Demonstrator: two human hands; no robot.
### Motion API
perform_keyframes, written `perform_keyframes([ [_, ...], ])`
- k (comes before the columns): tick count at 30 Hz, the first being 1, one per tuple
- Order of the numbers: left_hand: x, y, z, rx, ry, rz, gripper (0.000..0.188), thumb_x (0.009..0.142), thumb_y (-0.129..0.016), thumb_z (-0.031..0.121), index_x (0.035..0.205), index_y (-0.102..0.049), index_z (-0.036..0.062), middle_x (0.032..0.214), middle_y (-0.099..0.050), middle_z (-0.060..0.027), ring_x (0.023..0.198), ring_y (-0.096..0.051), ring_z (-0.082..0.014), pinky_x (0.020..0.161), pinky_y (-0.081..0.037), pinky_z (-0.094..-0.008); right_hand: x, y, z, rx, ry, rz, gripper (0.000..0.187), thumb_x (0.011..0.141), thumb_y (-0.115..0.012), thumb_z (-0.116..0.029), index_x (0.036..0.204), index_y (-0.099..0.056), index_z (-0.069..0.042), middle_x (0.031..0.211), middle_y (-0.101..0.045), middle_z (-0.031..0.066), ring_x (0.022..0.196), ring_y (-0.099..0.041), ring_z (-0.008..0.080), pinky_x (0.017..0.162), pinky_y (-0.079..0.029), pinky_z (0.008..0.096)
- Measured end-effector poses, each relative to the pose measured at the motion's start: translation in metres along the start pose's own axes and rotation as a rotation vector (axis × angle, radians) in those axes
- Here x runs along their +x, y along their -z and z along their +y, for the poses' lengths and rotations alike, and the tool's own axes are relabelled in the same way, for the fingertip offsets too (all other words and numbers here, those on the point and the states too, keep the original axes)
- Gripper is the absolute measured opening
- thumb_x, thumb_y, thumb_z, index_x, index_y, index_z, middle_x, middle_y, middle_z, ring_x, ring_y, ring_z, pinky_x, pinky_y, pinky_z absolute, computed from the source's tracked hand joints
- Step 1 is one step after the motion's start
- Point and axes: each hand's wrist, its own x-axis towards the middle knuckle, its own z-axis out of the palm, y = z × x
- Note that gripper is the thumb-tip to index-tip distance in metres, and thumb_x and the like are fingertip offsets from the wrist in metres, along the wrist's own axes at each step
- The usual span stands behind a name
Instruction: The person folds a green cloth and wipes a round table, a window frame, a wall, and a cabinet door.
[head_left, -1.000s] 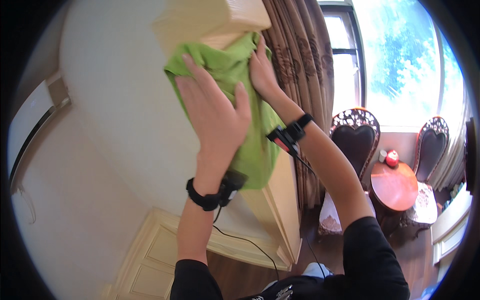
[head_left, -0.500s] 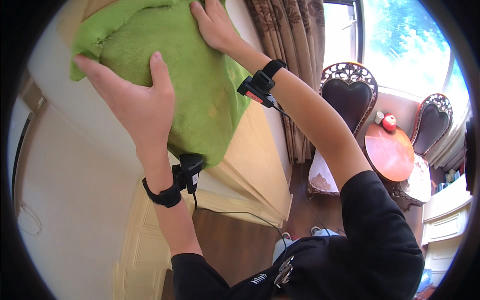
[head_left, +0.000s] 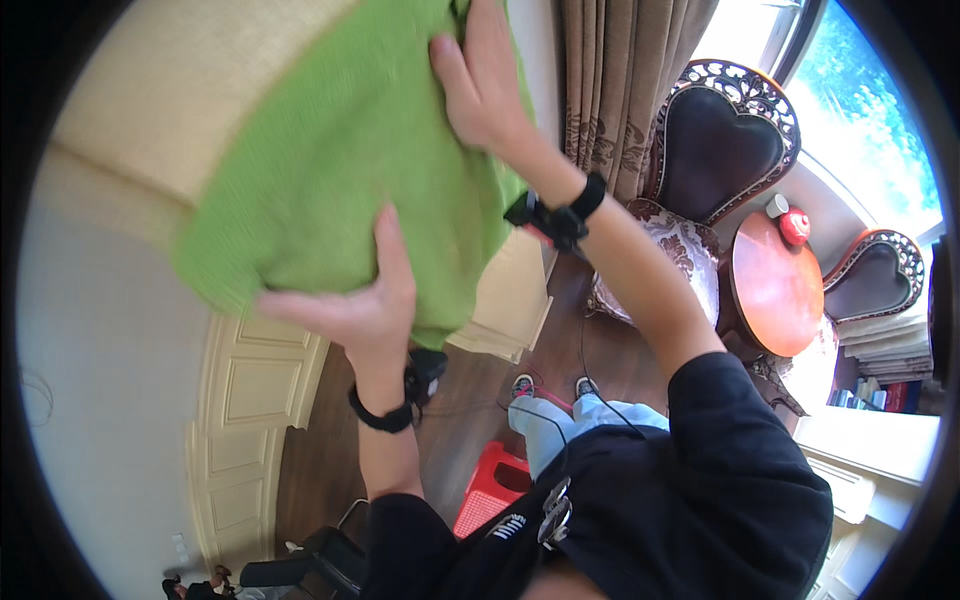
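Observation:
A soft, fuzzy green cloth (head_left: 330, 180) fills the upper middle, spread out and partly hanging. At its lower left edge my left hand (head_left: 370, 310) grips it, thumb on the near face and the other fingers mostly out of sight behind the fabric. Up at the cloth's right side my right hand (head_left: 487, 95) holds it, with the thumb apart and the fingertips reaching the top of the view. Each wrist wears a black strap with a small device and a cable.
A pale cream surface (head_left: 190, 90) lies behind the cloth, above panelled cream woodwork (head_left: 262, 375). Rightward stand carved chairs (head_left: 722, 150) and a round wooden table (head_left: 775, 285) with a red round object and a white cup. A red plastic stool (head_left: 490, 490) is on the floor near my legs.
The view has shifted, bringing the red stool and more floor into sight. Both hands and the cloth now appear further right, the left hand also lower. The cloth's left edge is pulled out flatter.

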Motion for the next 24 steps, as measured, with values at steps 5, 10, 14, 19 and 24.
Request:
perform_keyframes([
  [5,-0.102,-0.012,-0.023,-0.116,0.080,-0.080,0.107,0.078,-0.074,-0.003,0.145,0.010,-0.0041,0.141,-0.028,-0.0312,0.124,-0.046,-0.0390,0.105,-0.041,-0.0494,-0.089,-0.002,0.030,0.044,-0.055,-0.041,0.084,0.087,-0.050,-0.026,0.149,-0.007,0.011,0.147,-0.031,0.0323,0.133,-0.034,0.0467,0.114,-0.017,0.0575],
  [10,-0.187,-0.010,-0.035,0.015,0.079,-0.449,0.109,0.079,-0.070,-0.005,0.141,0.019,-0.0026,0.137,-0.032,-0.0337,0.118,-0.051,-0.0398,0.102,-0.044,-0.0487,-0.197,-0.001,0.051,0.046,-0.309,-0.099,0.082,0.086,-0.048,-0.023,0.149,-0.007,0.011,0.152,-0.020,0.0317,0.137,-0.028,0.0467,0.115,-0.015,0.0553],
  [14,-0.275,-0.018,-0.037,0.118,0.157,-0.557,0.095,0.076,-0.076,0.001,0.141,-0.007,-0.0060,0.125,-0.047,-0.0308,0.106,-0.059,-0.0368,0.096,-0.048,-0.0474,-0.301,0.000,0.053,0.106,-0.653,-0.081,0.073,0.092,-0.042,-0.019,0.149,-0.007,0.009,0.154,-0.017,0.0302,0.141,-0.020,0.0465,0.117,-0.016,0.0487],
  [19,-0.301,-0.016,-0.027,0.177,0.436,-0.560,0.055,0.071,-0.083,0.011,0.114,-0.056,-0.0077,0.108,-0.064,-0.0213,0.098,-0.064,-0.0338,0.088,-0.049,-0.0454,-0.343,-0.001,0.023,0.139,-0.915,-0.105,0.073,0.097,-0.042,-0.031,0.149,-0.010,0.009,0.155,-0.016,0.0302,0.142,-0.018,0.0470,0.117,-0.016,0.0490],
  [24,-0.229,-0.014,-0.025,0.009,0.411,-0.409,0.044,0.068,-0.084,0.011,0.103,-0.063,-0.0058,0.102,-0.066,-0.0182,0.098,-0.065,-0.0328,0.091,-0.047,-0.0441,-0.265,-0.006,0.014,0.070,-0.655,-0.124,0.072,0.098,-0.042,-0.032,0.149,-0.011,0.008,0.155,-0.015,0.0297,0.141,-0.017,0.0488,0.116,-0.014,0.0539],
])
